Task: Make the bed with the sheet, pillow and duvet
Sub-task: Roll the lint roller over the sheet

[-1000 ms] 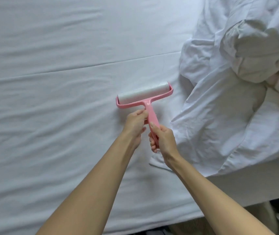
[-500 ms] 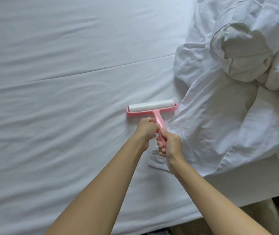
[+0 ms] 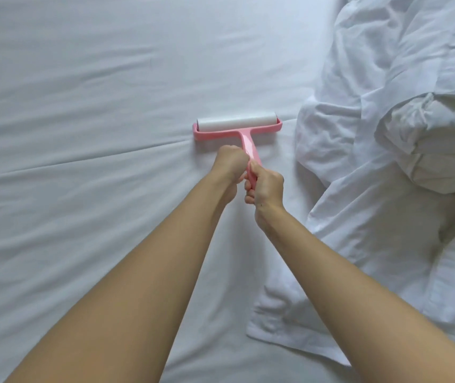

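Both grips hold the pink handle of a lint roller [image 3: 237, 128]. The left grip [image 3: 230, 161] curls round it nearer the roller head, and the right grip [image 3: 266, 186] wraps it just behind, the two touching. The white roll lies flat on the sheet [image 3: 82, 139] just ahead of the grips. The sheet spreads beneath them and away to their left. The crumpled white duvet [image 3: 381, 128] is heaped to the right of the grips, one corner lying under the right forearm.

The white sheet [image 3: 82, 217] lies spread flat, a few long shallow creases running across it. On its right side the white duvet [image 3: 372, 230] sits crumpled in a heap (a cream inner part bulging from one fold), one corner trailing toward the near edge
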